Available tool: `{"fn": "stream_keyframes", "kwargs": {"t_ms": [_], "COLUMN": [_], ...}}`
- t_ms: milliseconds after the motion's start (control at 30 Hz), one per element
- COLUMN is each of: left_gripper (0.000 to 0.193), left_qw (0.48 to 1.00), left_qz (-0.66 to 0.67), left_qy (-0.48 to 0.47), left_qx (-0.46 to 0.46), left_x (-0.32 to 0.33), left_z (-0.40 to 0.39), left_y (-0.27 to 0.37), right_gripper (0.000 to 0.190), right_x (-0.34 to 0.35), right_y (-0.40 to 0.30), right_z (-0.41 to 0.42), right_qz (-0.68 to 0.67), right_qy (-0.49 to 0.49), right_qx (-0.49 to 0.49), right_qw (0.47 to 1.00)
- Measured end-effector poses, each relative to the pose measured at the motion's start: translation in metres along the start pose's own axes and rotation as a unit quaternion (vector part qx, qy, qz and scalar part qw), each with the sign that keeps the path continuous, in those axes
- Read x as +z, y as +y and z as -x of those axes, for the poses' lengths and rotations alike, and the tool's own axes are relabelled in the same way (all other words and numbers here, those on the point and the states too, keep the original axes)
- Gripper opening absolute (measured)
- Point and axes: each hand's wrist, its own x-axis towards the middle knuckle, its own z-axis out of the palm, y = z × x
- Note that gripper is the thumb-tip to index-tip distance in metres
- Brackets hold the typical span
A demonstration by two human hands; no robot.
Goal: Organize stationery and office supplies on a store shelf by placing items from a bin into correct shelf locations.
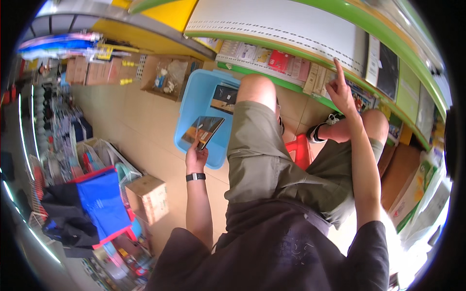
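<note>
My left hand [197, 157] grips the near edge of a notebook with a dark and orange cover [204, 131], held tilted over a light blue plastic tub [181, 125]. A second dark-covered notebook [224, 97] lies inside that tub, partly hidden by my knee. My right hand [341, 92] is raised at the green-edged shelf, index finger stretched out and the other fingers curled, with nothing in it. The fingertip overlaps the white shelf board [291, 31]; whether it touches is unclear.
Packaged goods [278, 61] line the lower shelf. Beneath me is a red plastic stool [301, 151]. An open cardboard box [164, 78] stands beyond the tub. At left are a closed carton [147, 198], a blue bag [103, 205] and crowded merchandise.
</note>
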Motion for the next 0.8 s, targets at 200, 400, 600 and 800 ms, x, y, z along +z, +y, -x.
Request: {"fn": "stream_keyframes", "kwargs": {"t_ms": [200, 400, 600, 800], "left_gripper": [0.016, 0.018, 0.027, 0.029], "left_qw": [0.999, 0.999, 0.999, 0.993], "left_qz": [0.037, 0.005, 0.007, -0.093], "left_qy": [-0.011, -0.027, -0.02, 0.06], "left_qx": [-0.017, -0.034, -0.042, -0.044], "left_x": [-0.007, -0.004, 0.038, 0.075], "left_z": [-0.07, -0.153, -0.206, -0.231], "left_y": [-0.028, -0.051, -0.079, -0.108], "right_gripper": [0.088, 0.09, 0.091, 0.092], "right_x": [0.007, 0.023, 0.032, 0.033], "right_y": [0.002, 0.002, 0.002, 0.005], "right_z": [0.002, -0.005, -0.005, -0.004], "right_qz": [0.046, 0.049, 0.061, 0.084], "right_qy": [0.014, 0.027, 0.038, 0.045], "right_qx": [-0.006, -0.01, 0.015, 0.003], "right_qw": [0.999, 0.998, 0.997, 0.995]}}
